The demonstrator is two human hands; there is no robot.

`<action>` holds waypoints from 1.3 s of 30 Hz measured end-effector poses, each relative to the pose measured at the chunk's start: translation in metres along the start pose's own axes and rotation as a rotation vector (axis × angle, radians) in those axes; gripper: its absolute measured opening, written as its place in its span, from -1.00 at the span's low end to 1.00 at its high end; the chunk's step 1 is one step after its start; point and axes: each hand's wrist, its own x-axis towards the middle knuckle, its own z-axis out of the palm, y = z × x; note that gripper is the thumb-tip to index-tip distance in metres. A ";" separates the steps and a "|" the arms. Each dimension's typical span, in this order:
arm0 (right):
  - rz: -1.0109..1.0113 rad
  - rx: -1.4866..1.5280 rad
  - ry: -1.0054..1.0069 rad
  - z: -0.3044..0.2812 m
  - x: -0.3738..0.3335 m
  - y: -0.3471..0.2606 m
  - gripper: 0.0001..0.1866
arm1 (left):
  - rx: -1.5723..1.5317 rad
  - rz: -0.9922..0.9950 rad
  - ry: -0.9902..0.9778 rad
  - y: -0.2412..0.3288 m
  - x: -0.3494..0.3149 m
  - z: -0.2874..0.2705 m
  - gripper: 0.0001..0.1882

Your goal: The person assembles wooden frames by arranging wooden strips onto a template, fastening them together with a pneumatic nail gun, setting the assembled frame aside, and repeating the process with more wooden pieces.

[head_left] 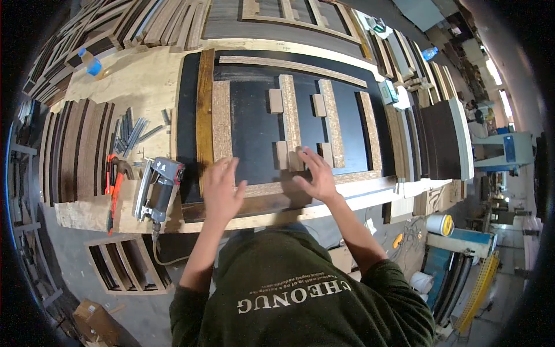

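Note:
A dark panel (pixel 257 115) lies on the bench in front of me, with chipboard strips laid out on it as a frame. Fingers spread, my left hand (pixel 222 188) is over the near left corner, by the lower end of the left upright strip (pixel 222 118) and the near cross strip (pixel 263 189). My right hand (pixel 318 178) is open too, its fingertips at the near end of the middle strip (pixel 291 113); whether they touch it I cannot tell. Small chipboard blocks (pixel 275 100) sit against the middle and right inner strips (pixel 332 124).
Left of the panel lie a nail gun (pixel 159 188) with a hose, a hammer (pixel 118 173), loose staple strips (pixel 133 132) and stacked boards (pixel 78 150). A bottle (pixel 91 62) stands farther back. More board stacks (pixel 442 141) flank the right side. A slatted frame (pixel 128 264) rests below the bench.

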 end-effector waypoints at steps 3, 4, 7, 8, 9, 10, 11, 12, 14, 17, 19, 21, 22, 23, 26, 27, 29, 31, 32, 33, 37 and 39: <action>0.008 -0.101 -0.151 -0.001 -0.006 -0.008 -0.23 | -0.085 0.075 -0.075 0.013 0.028 0.043 -0.47; 0.023 -0.142 -0.182 0.001 -0.013 -0.003 -0.20 | -0.087 0.129 -0.096 0.020 0.038 0.056 -0.48; 0.048 -0.188 -0.242 -0.005 -0.026 -0.012 -0.18 | -0.075 0.153 -0.197 0.042 0.068 0.081 -0.49; 0.065 -0.182 -0.248 -0.002 -0.025 -0.012 -0.16 | -0.066 0.162 -0.200 0.050 0.076 0.090 -0.49; 0.065 -0.171 -0.238 -0.003 -0.027 -0.013 -0.16 | -0.041 0.172 -0.221 0.058 0.082 0.099 -0.48; 0.062 -0.163 -0.269 -0.006 -0.026 -0.010 -0.15 | -0.016 0.188 -0.239 0.066 0.090 0.107 -0.48; 0.054 -0.151 -0.300 -0.008 -0.026 -0.006 -0.13 | 0.001 0.199 -0.239 0.073 0.093 0.113 -0.48; 0.020 -0.094 -0.289 -0.007 -0.027 0.002 -0.11 | 0.019 0.143 -0.226 0.078 0.094 0.117 -0.45; 0.007 0.022 -0.271 -0.009 -0.027 0.020 -0.12 | 0.047 -0.001 -0.171 0.094 0.094 0.126 -0.30; -0.080 0.225 -0.191 -0.013 -0.024 0.033 -0.19 | 0.186 -0.062 -0.069 0.091 0.094 0.153 -0.17; -0.130 0.245 -0.207 -0.013 -0.024 0.039 -0.26 | 0.199 -0.094 -0.152 0.083 0.084 0.165 -0.14; -0.166 0.235 -0.169 -0.010 -0.023 0.040 -0.32 | 0.191 -0.104 -0.089 0.079 0.076 0.171 -0.15; -0.203 0.241 -0.134 -0.005 -0.022 0.042 -0.32 | 0.209 -0.144 -0.117 0.075 0.076 0.170 -0.15; -0.239 0.244 -0.097 -0.003 -0.022 0.044 -0.32 | 0.229 -0.144 -0.110 0.074 0.076 0.170 -0.15; -0.221 0.265 -0.060 -0.013 -0.021 0.045 -0.34 | 0.120 -0.105 -0.118 0.078 0.081 0.166 -0.19; -0.178 0.257 -0.067 -0.017 -0.024 0.046 -0.35 | 0.065 -0.089 -0.110 0.081 0.076 0.152 -0.20; 0.038 0.249 -0.328 -0.008 -0.025 0.050 -0.38 | 0.209 0.013 -0.040 0.090 0.065 0.114 -0.28; -0.102 0.327 -0.015 0.014 -0.035 0.047 -0.41 | 0.381 -0.068 0.215 0.014 0.016 0.069 -0.33; -0.231 0.276 -0.070 0.033 -0.035 0.054 -0.40 | 0.547 0.046 0.504 -0.027 -0.012 0.046 -0.45; -0.233 0.303 -0.104 0.032 -0.034 0.046 -0.38 | 0.588 -0.084 0.512 -0.040 -0.023 0.018 -0.45; -0.181 0.217 -0.208 0.019 -0.024 0.043 -0.32 | 0.444 -0.361 0.298 -0.019 -0.015 0.016 -0.47; -0.126 0.192 -0.290 0.009 -0.029 0.044 -0.31 | 0.358 -0.351 0.201 -0.015 -0.008 0.019 -0.48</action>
